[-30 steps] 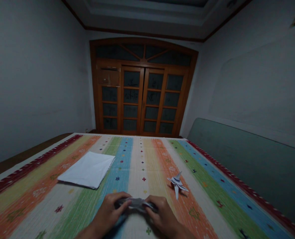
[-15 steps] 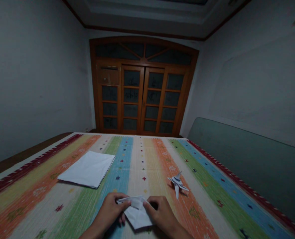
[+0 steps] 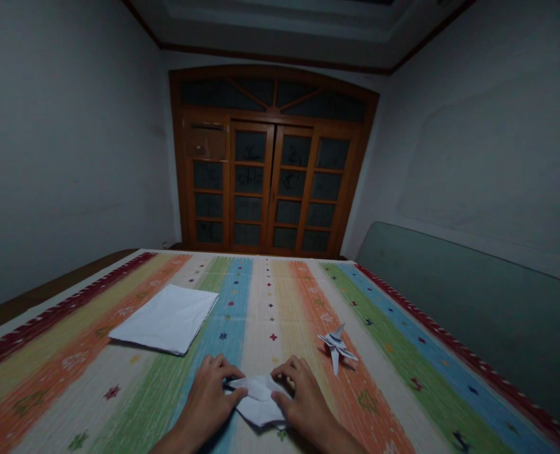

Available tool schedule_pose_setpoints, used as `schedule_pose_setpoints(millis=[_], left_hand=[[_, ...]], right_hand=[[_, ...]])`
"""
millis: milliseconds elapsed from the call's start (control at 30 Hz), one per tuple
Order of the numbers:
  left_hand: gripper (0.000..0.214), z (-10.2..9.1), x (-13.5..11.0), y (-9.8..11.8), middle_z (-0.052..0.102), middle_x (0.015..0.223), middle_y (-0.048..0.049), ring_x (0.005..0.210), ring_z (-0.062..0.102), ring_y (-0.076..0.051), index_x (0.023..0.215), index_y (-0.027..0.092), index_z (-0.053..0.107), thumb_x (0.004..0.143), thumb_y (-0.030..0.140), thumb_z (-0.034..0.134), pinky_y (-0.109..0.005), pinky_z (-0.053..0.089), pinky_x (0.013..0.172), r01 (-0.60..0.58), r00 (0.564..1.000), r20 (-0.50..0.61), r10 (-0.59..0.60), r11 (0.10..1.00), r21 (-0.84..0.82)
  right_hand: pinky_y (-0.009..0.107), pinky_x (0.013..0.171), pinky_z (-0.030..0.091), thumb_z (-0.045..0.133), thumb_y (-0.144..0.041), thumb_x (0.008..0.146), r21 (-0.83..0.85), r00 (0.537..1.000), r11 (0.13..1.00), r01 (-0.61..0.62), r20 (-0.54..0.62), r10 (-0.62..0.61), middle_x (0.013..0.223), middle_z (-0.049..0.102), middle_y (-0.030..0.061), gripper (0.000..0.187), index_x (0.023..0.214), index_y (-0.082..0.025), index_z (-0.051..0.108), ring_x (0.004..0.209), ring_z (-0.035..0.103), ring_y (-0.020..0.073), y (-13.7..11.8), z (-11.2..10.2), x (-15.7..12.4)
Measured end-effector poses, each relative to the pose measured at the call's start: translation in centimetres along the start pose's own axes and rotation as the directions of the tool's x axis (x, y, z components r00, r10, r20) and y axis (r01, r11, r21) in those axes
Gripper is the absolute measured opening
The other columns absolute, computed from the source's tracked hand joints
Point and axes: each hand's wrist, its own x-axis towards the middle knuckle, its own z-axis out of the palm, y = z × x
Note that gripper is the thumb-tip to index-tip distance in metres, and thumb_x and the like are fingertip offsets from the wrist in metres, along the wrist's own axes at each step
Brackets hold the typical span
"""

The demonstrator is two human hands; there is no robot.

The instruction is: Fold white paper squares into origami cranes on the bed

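Note:
A small folded piece of white paper [image 3: 260, 403] is held between my two hands, low over the near edge of the table. My left hand [image 3: 212, 394] pinches its left corner between thumb and fingers. On the other side, my right hand [image 3: 303, 400] grips the right edge, thumb on the upper face and fingers curled behind. Creases cross the paper's surface. To the right of my right hand rests a folded paper figure [image 3: 337, 348] with several pointed arms. A stack of white square paper sheets [image 3: 166, 320] lies flat to the left, farther off than my hands.
A striped, patterned tablecloth [image 3: 256, 302] covers the table. Along the right side stands a grey-green padded seat back [image 3: 469, 302]. Wooden doors with glass panes [image 3: 273, 183] close off the far end, between pale walls.
The paper between my hands has tilted, so its near part looks shorter. My right fingers have lifted and curled more at the far edge. Stack and figure have stayed put.

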Motion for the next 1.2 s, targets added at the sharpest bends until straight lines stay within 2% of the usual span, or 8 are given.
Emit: schedule_pose_setpoints(millis=[100, 200, 367, 567, 733, 867, 1000, 1200], left_hand=[[0.013, 0.1, 0.0, 0.0, 0.070, 0.091, -0.0073, 0.096, 0.060, -0.031, 0.090, 0.022, 0.082, 0.080, 0.026, 0.075, -0.043, 0.043, 0.086, -0.015, 1.000, -0.004, 0.015, 1.000, 0.014], [0.013, 0.1, -0.1, 0.3, 0.069, 0.092, -0.0069, 0.096, 0.060, -0.031, 0.091, 0.022, 0.081, 0.084, 0.027, 0.072, -0.042, 0.042, 0.086, -0.010, 1.000, 0.001, 0.010, 1.000, 0.028], [0.015, 0.2, 0.1, 0.5, 0.068, 0.095, -0.0057, 0.100, 0.058, -0.029, 0.094, 0.024, 0.081, 0.081, 0.024, 0.073, -0.039, 0.040, 0.090, 0.047, 0.999, 0.019, -0.048, 0.998, 0.052], [0.016, 0.3, 0.2, 0.7, 0.068, 0.095, -0.0058, 0.100, 0.059, -0.029, 0.092, 0.024, 0.081, 0.082, 0.020, 0.069, -0.039, 0.040, 0.090, 0.069, 0.997, 0.018, -0.070, 0.995, 0.069], [0.012, -0.1, 0.4, 0.0, 0.068, 0.091, -0.0056, 0.098, 0.059, -0.029, 0.083, 0.021, 0.080, 0.080, 0.017, 0.069, -0.039, 0.040, 0.089, 0.026, 0.999, 0.043, -0.025, 0.999, -0.020], [0.011, -0.6, 0.9, -1.4, 0.068, 0.090, -0.0040, 0.096, 0.059, -0.026, 0.080, 0.020, 0.080, 0.077, 0.012, 0.072, -0.036, 0.042, 0.087, -0.072, 0.989, 0.119, 0.085, 0.991, -0.112], [0.015, -1.1, 1.3, -2.4, 0.067, 0.087, -0.0022, 0.093, 0.061, -0.022, 0.080, 0.021, 0.081, 0.078, 0.008, 0.075, -0.031, 0.043, 0.083, -0.169, 0.966, 0.172, 0.195, 0.974, -0.153], [0.019, -1.8, 1.3, -3.0, 0.066, 0.088, -0.0023, 0.092, 0.061, -0.021, 0.083, 0.025, 0.082, 0.084, 0.009, 0.072, -0.029, 0.043, 0.082, -0.283, 0.930, 0.198, 0.308, 0.948, -0.148]], right_hand=[[0.040, 0.092, 0.050, 0.066, -0.004, 0.069, -0.010, 1.000, 1.000, 0.016, 0.010, -0.016, 0.101, 0.065, 0.0079, 0.038, 0.101, -0.022, 0.074, 0.102, 0.061, 0.0290, -0.1, 0.2, 0.0], [0.040, 0.093, 0.049, 0.065, -0.004, 0.068, -0.019, 1.000, 1.000, 0.012, 0.024, -0.011, 0.102, 0.064, 0.0082, 0.041, 0.103, -0.023, 0.075, 0.104, 0.060, 0.0292, -0.3, 0.3, 0.1], [0.038, 0.093, 0.045, 0.066, -0.001, 0.065, -0.060, 0.997, 0.996, -0.062, 0.032, 0.064, 0.102, 0.066, 0.0088, 0.041, 0.101, -0.020, 0.075, 0.104, 0.060, 0.0291, -1.4, 0.2, 0.4], [0.037, 0.087, 0.044, 0.072, -0.010, 0.076, -0.051, 0.998, 0.997, -0.057, -0.010, 0.057, 0.090, 0.069, 0.0070, 0.019, 0.091, -0.020, 0.076, 0.095, 0.062, 0.0276, -1.7, 0.6, 0.8], [0.034, 0.083, 0.045, 0.071, -0.003, 0.075, 0.043, 0.999, 0.999, -0.008, -0.043, 0.010, 0.085, 0.070, 0.0050, 0.019, 0.083, -0.019, 0.075, 0.089, 0.064, 0.0245, -0.7, 1.0, 1.0], [0.032, 0.081, 0.046, 0.067, 0.003, 0.074, 0.071, 0.997, 0.995, 0.069, -0.036, -0.067, 0.084, 0.070, 0.0049, 0.022, 0.079, -0.018, 0.075, 0.087, 0.064, 0.0228, -0.3, 0.8, 0.8], [0.030, 0.082, 0.046, 0.062, 0.008, 0.076, 0.043, 0.977, 0.976, 0.213, 0.019, -0.214, 0.091, 0.069, 0.0060, 0.031, 0.083, -0.018, 0.077, 0.092, 0.063, 0.0211, -0.1, 0.3, 0.4], [0.032, 0.085, 0.045, 0.064, 0.007, 0.075, -0.173, 0.918, 0.904, 0.390, 0.145, -0.368, 0.104, 0.067, 0.0065, 0.034, 0.092, -0.021, 0.076, 0.102, 0.057, 0.0233, 0.1, -0.4, -0.2]])
